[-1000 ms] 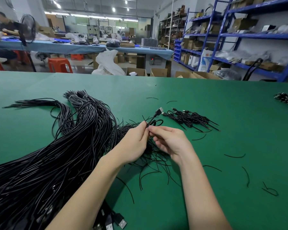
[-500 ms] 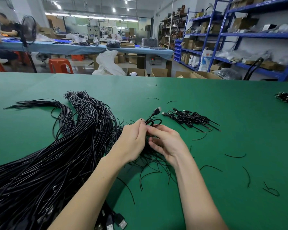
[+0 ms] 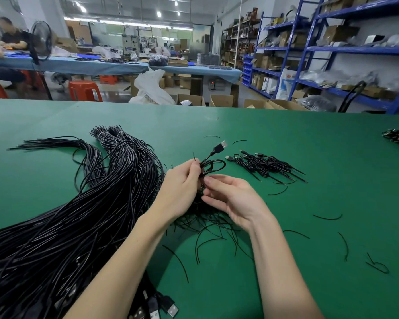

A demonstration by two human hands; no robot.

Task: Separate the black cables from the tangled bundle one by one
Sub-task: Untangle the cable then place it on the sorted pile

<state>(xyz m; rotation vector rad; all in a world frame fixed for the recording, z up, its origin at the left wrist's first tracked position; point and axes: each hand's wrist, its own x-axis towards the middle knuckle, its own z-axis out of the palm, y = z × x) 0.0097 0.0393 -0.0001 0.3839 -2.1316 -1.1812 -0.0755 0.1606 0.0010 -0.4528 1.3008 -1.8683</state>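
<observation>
Since the frame a second ago, the looped cable (image 3: 213,165) is being carried slightly further from the body, and its USB plug (image 3: 220,147) is being held a little higher above the worktop (image 3: 286,134). The cable is being pinched by the left hand (image 3: 182,189), thumb and forefinger closed on the crossing of the loop. The right hand (image 3: 230,199) is being held just beneath and beside it, fingers loosely extended, a fingertip perhaps touching the cable; whether anything is being gripped by it cannot be told.

The decisive relation is being set by the plug end: the long axis of the freed length is pointing up and to the right, away from the tangled bundle (image 3: 78,215) lying to the left and toward the small pile of separated cables (image 3: 265,164) lying just beyond to the right. That pile is nearer to the right hand, so a hand-over or a rightward carry is judged likely to be needed.
</observation>
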